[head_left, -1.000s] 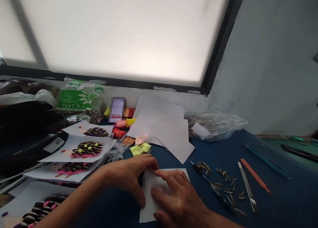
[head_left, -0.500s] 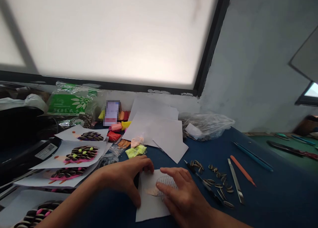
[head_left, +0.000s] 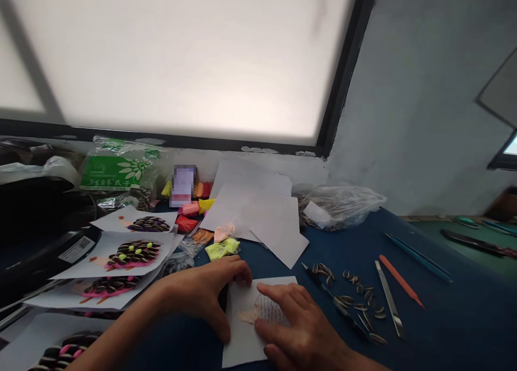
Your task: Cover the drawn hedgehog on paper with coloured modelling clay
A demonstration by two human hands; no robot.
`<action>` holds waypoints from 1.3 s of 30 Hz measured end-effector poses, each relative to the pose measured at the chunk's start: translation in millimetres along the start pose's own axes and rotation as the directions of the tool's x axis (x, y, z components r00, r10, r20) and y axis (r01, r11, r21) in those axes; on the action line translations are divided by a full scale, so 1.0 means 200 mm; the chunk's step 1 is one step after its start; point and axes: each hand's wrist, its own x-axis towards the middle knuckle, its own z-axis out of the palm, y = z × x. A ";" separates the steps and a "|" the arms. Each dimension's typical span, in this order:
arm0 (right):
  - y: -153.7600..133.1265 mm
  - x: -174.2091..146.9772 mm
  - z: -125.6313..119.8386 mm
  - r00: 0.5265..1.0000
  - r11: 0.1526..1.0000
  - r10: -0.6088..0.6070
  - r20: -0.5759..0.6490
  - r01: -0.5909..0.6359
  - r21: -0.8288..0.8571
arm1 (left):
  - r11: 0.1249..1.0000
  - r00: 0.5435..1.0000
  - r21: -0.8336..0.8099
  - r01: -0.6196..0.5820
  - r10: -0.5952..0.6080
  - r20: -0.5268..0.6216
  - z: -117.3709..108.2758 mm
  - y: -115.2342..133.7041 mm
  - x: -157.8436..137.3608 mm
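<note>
A small white sheet (head_left: pixel 241 352) lies on the blue tabletop, with a drawn rounded shape (head_left: pixel 271 309) full of short marks. Flat beige clay (head_left: pixel 247 316) sits at the left end of that drawing. At the sheet's left edge rests my left hand (head_left: pixel 214 293), open, thumb and fingers spread apart. My right hand (head_left: pixel 301 322) is over the right part of the sheet, also open, with its fingers apart. One fingertip is at the clay's right edge; whether it presses there I cannot tell. This hand hides part of the drawing.
To the right lie striped sunflower seeds (head_left: pixel 359 301), a dark pen-like tool (head_left: pixel 339 303), a metal blade tool (head_left: pixel 390 300), an orange tool (head_left: pixel 402 281) and blue tweezers (head_left: pixel 418 257). Finished seed hedgehog pictures (head_left: pixel 133 254) are stacked left. Behind are blank sheets (head_left: pixel 258 212) and clay packets (head_left: pixel 222 247).
The fingers of my right hand have shifted slightly down over the sheet, uncovering more of its upper right corner. My left hand stays nearly still. The view has shifted slightly.
</note>
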 end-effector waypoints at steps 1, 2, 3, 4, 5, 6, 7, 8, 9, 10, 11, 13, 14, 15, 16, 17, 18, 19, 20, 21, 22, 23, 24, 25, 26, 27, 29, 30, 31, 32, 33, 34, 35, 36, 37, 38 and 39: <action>0.00 0.00 0.00 1.000 1.000 -0.005 -0.020 0.005 -0.008 | 1.000 1.000 0.000 -0.002 0.002 0.000 0.00 0.00 0.00; 0.00 0.00 0.00 0.999 1.000 -0.010 -0.037 0.009 -0.015 | 1.000 1.000 -0.001 -0.004 0.004 0.000 0.00 0.00 0.00; 0.00 0.01 -0.01 0.999 1.000 -0.015 -0.045 0.014 -0.022 | 1.000 1.000 -0.001 -0.006 0.006 -0.001 0.00 -0.01 0.00; 0.00 0.01 -0.01 0.999 1.000 -0.019 -0.039 0.018 -0.024 | 1.000 1.000 -0.001 -0.009 0.009 -0.003 0.00 -0.01 0.00; 0.00 0.02 -0.01 0.999 0.999 -0.023 -0.022 0.022 -0.023 | 1.000 1.000 0.000 -0.012 0.012 -0.006 0.01 -0.01 0.00; 0.00 0.02 -0.01 1.000 0.999 -0.024 0.004 0.024 -0.021 | 1.000 1.000 0.000 -0.013 0.013 -0.008 0.01 -0.01 0.01; 0.00 0.02 -0.01 0.999 0.999 -0.024 0.031 0.025 -0.020 | 1.000 1.000 -0.002 -0.012 0.012 -0.010 0.01 -0.01 0.01; 0.00 0.03 -0.01 0.998 0.999 -0.024 0.055 0.026 -0.021 | 1.000 1.000 -0.004 -0.008 0.008 -0.010 0.01 -0.01 0.01; 0.00 0.03 -0.01 0.997 0.999 -0.024 0.070 0.026 -0.021 | 1.000 1.000 -0.008 -0.003 0.003 -0.011 0.01 -0.01 0.01; 0.00 0.02 -0.01 0.997 0.999 -0.023 0.076 0.025 -0.020 | 1.000 1.000 -0.013 0.004 -0.004 -0.011 0.01 -0.01 0.01; 0.00 0.02 -0.01 0.997 1.000 -0.019 0.072 0.021 -0.019 | 1.000 1.000 -0.018 0.011 -0.011 -0.011 0.01 -0.01 0.01; 0.00 0.01 0.00 0.999 1.000 0.007 0.035 -0.006 -0.021 | 0.999 1.000 -0.029 0.024 -0.024 -0.008 0.01 0.00 0.00; 0.00 0.00 0.01 1.000 0.999 0.027 0.011 -0.027 -0.021 | 0.999 1.000 -0.033 0.028 -0.029 -0.009 0.01 0.00 0.00; 0.00 -0.01 0.02 0.999 0.999 0.047 -0.007 -0.047 -0.021 | 0.999 0.999 -0.035 0.032 -0.033 -0.011 0.01 0.00 0.00; 0.01 -0.01 0.03 0.998 0.998 0.063 -0.012 -0.063 -0.016 | 0.999 0.999 -0.036 0.036 -0.037 -0.012 0.01 0.01 0.00; 0.01 -0.02 0.05 0.998 0.998 0.070 0.000 -0.070 -0.008 | 0.999 0.999 -0.033 0.039 -0.039 -0.016 0.01 0.01 0.00; 0.01 -0.03 0.06 0.997 0.997 0.074 0.016 -0.074 0.001 | 0.999 0.999 -0.028 0.040 -0.040 -0.020 0.01 0.01 0.00; 0.01 -0.03 0.07 0.997 0.997 0.075 0.032 -0.076 0.011 | 0.999 0.999 -0.027 0.039 -0.040 -0.021 0.01 0.01 0.00; 0.02 -0.04 0.08 0.996 0.997 0.080 0.035 -0.081 0.017 | 0.999 0.999 -0.028 0.038 -0.038 -0.018 0.01 0.01 0.00; 0.02 -0.04 0.09 0.996 0.996 0.085 0.026 -0.085 0.018 | 0.999 0.999 -0.030 0.036 -0.037 -0.016 0.01 0.01 0.00; 0.02 -0.05 0.10 0.996 0.996 0.089 0.015 -0.089 0.013 | 0.999 0.999 -0.032 0.035 -0.036 -0.013 0.01 0.01 0.00; 0.02 -0.06 0.10 0.995 0.995 0.095 0.008 -0.095 0.006 | 0.999 0.999 -0.034 0.035 -0.036 -0.010 0.01 0.01 0.00; 0.02 -0.06 0.10 0.995 0.995 0.101 0.012 -0.101 0.001 | 0.999 0.999 -0.035 0.036 -0.036 -0.008 0.01 0.01 0.00; 0.02 -0.06 0.10 0.994 0.994 0.105 0.029 -0.105 0.001 | 0.999 0.999 -0.033 0.035 -0.035 -0.008 0.01 0.01 0.00; 0.02 -0.06 0.10 0.992 0.994 0.108 0.060 -0.109 0.005 | 0.999 0.999 -0.030 0.034 -0.034 -0.011 0.01 0.00 0.00; 0.02 -0.06 0.10 0.990 0.994 0.110 0.092 -0.112 0.015 | 0.999 0.999 -0.028 0.031 -0.032 -0.013 0.01 0.00 0.00; 0.02 -0.05 0.08 0.986 0.992 0.114 0.121 -0.119 0.032 | 0.999 0.999 -0.023 0.029 -0.029 -0.014 0.01 0.00 0.00; 0.02 -0.05 0.07 0.986 0.992 0.115 0.117 -0.120 0.035 | 0.999 0.999 -0.019 0.028 -0.029 -0.017 0.01 0.00 -0.01; 0.01 -0.04 0.06 0.988 0.992 0.114 0.107 -0.118 0.035 | 1.000 0.999 -0.018 0.026 -0.026 -0.019 0.01 0.00 -0.01; 0.01 -0.03 0.04 0.990 0.993 0.110 0.092 -0.114 0.033 | 1.000 1.000 -0.018 0.019 -0.019 -0.022 0.01 -0.01 0.00; 0.01 -0.03 0.02 0.991 0.994 0.098 0.093 -0.102 0.031 | 1.000 1.000 -0.023 0.007 -0.008 -0.028 0.01 -0.02 0.00; 0.01 -0.02 0.01 0.992 0.996 0.081 0.099 -0.084 0.029 | 0.999 0.999 -0.034 -0.007 0.005 -0.046 0.02 -0.03 0.01; 0.01 -0.02 -0.01 0.992 0.996 0.080 0.098 -0.083 0.027 | 0.998 0.997 -0.055 -0.023 0.019 -0.080 0.03 -0.04 0.02; 0.00 -0.01 -0.03 0.990 0.995 0.095 0.100 -0.098 0.030 | 0.995 0.991 -0.090 -0.044 0.032 -0.128 0.03 -0.05 0.04; -0.01 -0.01 -0.04 0.989 0.992 0.116 0.094 -0.120 0.039 | 0.989 0.978 -0.132 -0.067 0.039 -0.205 0.04 -0.06 0.06; -0.01 0.00 -0.05 0.986 0.988 0.141 0.087 -0.146 0.056 | 0.974 0.955 -0.202 -0.106 0.043 -0.292 0.05 -0.06 0.07; -0.02 0.00 -0.06 0.983 0.982 0.164 0.079 -0.170 0.083 | 0.951 0.927 -0.270 -0.153 0.043 -0.373 0.06 -0.07 0.09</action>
